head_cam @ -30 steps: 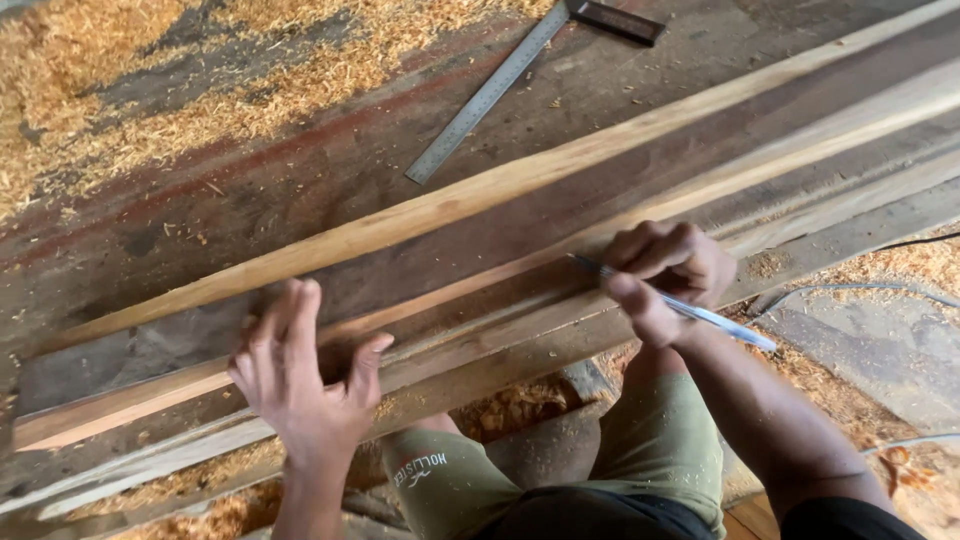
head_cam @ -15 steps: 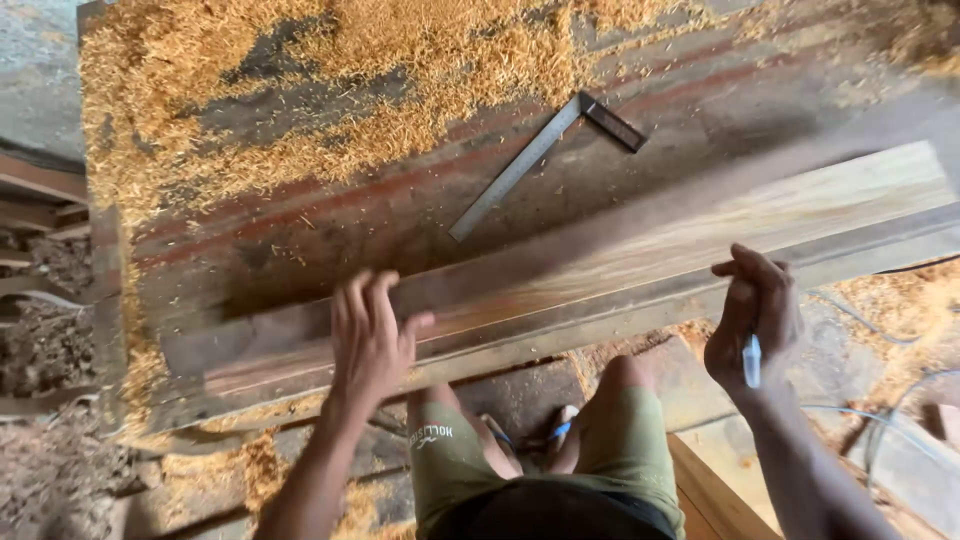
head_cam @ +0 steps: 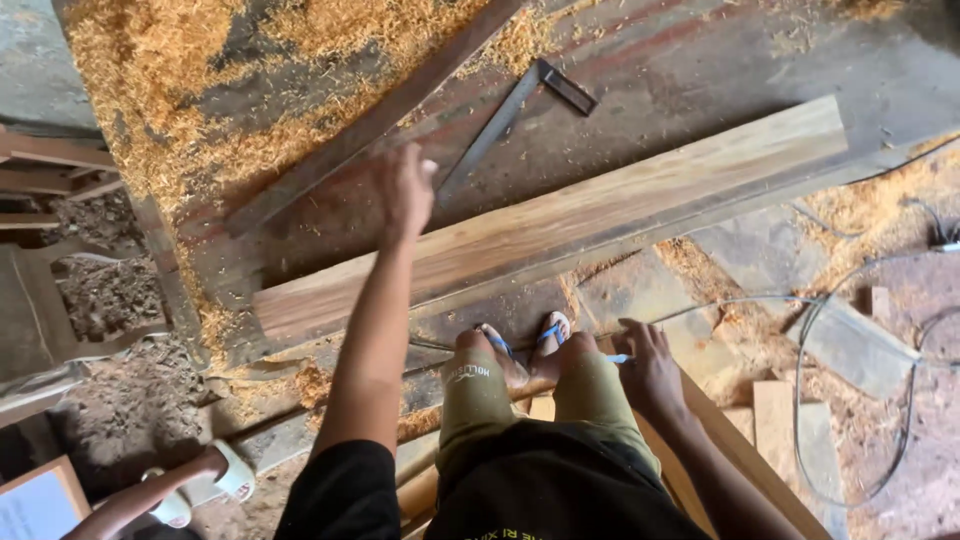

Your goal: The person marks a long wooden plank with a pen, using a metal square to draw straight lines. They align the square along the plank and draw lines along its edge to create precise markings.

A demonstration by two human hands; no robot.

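My left hand (head_cam: 405,188) reaches far out over the bench, blurred, fingers loosely apart at the near edge of a long dark wooden strip (head_cam: 330,160) that lies slanted across the sawdust. It grips nothing that I can see. A wide pale plank (head_cam: 620,205) lies along the bench's near edge, below and right of that hand. My right hand (head_cam: 652,372) hangs low beside my right knee, closed around a blue and white pen (head_cam: 619,358).
A steel try square (head_cam: 500,118) lies past the plank. Sawdust (head_cam: 200,90) heaps over the bench's far left. Cables (head_cam: 830,330) loop on the floor at right. Another person's foot in a white sandal (head_cam: 222,470) shows at lower left.
I have stood back and the view has widened. My left hand left the plank and reached out to the dark strip, now slanted farther away. My right hand dropped to my knee with the pen.
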